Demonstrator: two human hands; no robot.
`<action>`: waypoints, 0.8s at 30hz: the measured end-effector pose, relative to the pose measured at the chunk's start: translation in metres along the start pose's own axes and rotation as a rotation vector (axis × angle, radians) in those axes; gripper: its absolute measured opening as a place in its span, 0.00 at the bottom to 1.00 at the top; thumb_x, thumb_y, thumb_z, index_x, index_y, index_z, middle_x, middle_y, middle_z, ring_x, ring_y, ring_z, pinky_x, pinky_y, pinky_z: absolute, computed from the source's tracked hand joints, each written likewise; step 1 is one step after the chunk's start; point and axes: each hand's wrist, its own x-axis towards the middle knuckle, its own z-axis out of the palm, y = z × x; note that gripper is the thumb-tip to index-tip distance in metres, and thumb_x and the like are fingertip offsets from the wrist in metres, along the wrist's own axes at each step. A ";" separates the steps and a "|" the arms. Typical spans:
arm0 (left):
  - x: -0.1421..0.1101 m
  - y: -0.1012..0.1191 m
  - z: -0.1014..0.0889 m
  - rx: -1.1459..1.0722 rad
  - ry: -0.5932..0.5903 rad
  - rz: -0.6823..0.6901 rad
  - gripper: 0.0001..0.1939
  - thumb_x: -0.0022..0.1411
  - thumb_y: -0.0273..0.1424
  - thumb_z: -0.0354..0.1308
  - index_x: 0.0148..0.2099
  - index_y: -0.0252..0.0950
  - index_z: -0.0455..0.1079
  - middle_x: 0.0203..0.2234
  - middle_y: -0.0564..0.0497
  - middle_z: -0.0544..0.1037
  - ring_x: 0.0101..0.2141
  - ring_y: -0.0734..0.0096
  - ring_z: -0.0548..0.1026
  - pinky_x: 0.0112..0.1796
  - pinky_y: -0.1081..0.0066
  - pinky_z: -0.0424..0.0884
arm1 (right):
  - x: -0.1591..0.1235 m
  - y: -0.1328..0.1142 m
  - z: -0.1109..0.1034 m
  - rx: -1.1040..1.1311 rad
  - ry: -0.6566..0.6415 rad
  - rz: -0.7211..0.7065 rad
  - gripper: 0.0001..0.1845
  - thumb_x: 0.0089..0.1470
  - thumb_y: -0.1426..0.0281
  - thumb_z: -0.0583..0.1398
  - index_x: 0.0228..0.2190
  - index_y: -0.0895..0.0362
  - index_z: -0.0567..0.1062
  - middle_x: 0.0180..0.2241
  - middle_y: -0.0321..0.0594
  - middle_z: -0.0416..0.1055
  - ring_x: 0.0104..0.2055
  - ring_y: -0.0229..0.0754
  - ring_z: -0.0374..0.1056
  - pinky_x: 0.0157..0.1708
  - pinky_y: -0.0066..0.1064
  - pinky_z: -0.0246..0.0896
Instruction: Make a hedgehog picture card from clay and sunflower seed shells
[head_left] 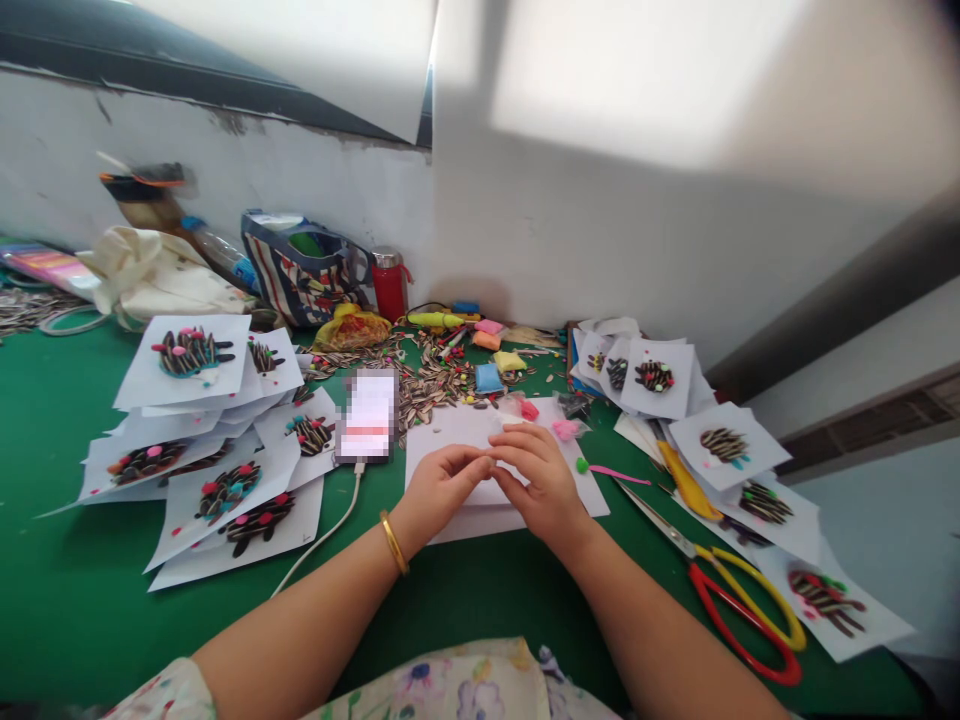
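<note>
My left hand (441,492) and my right hand (541,488) meet at the fingertips over white paper sheets (431,440). Thumb and index finger of the left hand are pressed together, touching the bent fingers of the right. Whatever they pinch is too small or hidden to make out. Just beyond the right hand lie a pink clay lump in a clear wrapper (568,429), a red-pink lump (529,410) and a black clay packet (574,404). Beside that hand, a green ball (582,466) sits near a thin pink strip (621,475).
Scissors (690,548) and a yellow-handled cutter (686,480) lie right, near cards with seed-covered figures (724,447). More such cards (187,355) are stacked left. A phone (366,415) with a cable (330,530), scattered sunflower seeds (435,375) and a red flask (388,285) stand farther back.
</note>
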 end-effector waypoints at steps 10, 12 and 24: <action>0.000 -0.001 -0.001 0.032 0.005 -0.023 0.16 0.60 0.43 0.59 0.33 0.34 0.77 0.28 0.48 0.81 0.32 0.65 0.77 0.38 0.69 0.72 | 0.001 -0.002 0.001 -0.003 -0.023 -0.014 0.10 0.56 0.71 0.61 0.41 0.49 0.77 0.42 0.41 0.76 0.51 0.48 0.67 0.51 0.48 0.64; 0.000 0.000 -0.001 0.031 -0.001 -0.014 0.16 0.60 0.43 0.58 0.33 0.34 0.77 0.29 0.48 0.81 0.33 0.65 0.77 0.39 0.69 0.71 | 0.001 0.000 0.000 -0.012 -0.011 -0.017 0.10 0.56 0.71 0.61 0.41 0.50 0.77 0.42 0.40 0.76 0.50 0.48 0.67 0.51 0.48 0.63; 0.000 0.000 -0.001 0.004 0.022 0.008 0.13 0.60 0.40 0.59 0.35 0.34 0.76 0.30 0.48 0.80 0.33 0.67 0.76 0.39 0.69 0.71 | -0.001 0.001 0.000 0.000 0.000 0.000 0.10 0.56 0.72 0.61 0.41 0.51 0.76 0.43 0.40 0.75 0.51 0.47 0.66 0.52 0.48 0.62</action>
